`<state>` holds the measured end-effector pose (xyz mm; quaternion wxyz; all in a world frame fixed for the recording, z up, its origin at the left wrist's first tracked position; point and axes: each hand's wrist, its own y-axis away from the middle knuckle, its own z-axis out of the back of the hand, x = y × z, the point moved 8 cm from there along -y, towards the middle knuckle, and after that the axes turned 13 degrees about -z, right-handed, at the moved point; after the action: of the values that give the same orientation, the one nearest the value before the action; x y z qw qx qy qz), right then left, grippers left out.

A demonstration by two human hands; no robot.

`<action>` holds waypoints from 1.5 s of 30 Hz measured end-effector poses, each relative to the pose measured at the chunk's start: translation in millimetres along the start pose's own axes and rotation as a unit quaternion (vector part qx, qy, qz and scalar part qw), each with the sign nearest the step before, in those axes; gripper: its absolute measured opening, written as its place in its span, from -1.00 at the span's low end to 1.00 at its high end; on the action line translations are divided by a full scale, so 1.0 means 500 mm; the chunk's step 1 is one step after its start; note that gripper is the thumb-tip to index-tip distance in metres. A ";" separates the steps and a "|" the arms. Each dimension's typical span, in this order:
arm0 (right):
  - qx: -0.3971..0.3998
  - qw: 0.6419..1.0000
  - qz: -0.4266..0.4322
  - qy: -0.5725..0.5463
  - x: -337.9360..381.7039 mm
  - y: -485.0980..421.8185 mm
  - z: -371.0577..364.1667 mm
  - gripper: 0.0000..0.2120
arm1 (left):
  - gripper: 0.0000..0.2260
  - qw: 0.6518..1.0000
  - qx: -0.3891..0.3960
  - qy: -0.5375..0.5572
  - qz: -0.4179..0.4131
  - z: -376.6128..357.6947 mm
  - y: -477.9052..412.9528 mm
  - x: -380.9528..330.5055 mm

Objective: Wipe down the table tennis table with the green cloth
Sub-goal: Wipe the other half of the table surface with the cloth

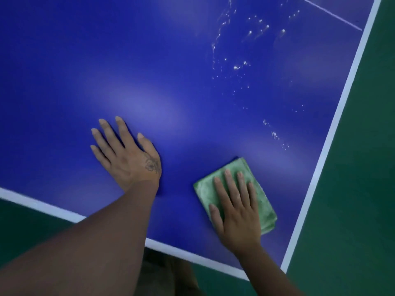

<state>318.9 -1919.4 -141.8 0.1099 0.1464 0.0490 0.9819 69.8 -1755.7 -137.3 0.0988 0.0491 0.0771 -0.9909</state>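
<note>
The blue table tennis table (pixel 149 60) with white edge lines fills most of the view. A folded green cloth (pixel 205 186) lies on it near the front right corner. My right hand (pixel 237 212) presses flat on the cloth with straight fingers. My left hand (pixel 128 154) rests flat on the bare blue surface to the left of the cloth, fingers spread. Water droplets (pixel 237 67) glisten on the table's far right part.
The table's white front edge (pixel 188 256) and right edge (pixel 333 133) meet at a corner at the lower right. Green floor (pixel 359 178) lies beyond both edges. A thin white centre line (pixel 329 13) crosses the top right.
</note>
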 end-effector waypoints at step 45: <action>-0.157 0.975 -0.154 -0.012 0.117 -0.707 0.074 -0.31 | -0.50 0.984 0.000 0.064 -0.166 -0.059 -0.360 -0.111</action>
<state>346.5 -1560.3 -135.8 0.2820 0.1303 -0.0850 0.9467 90.0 -1566.3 -134.3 -0.0722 0.0992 0.0899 -0.9884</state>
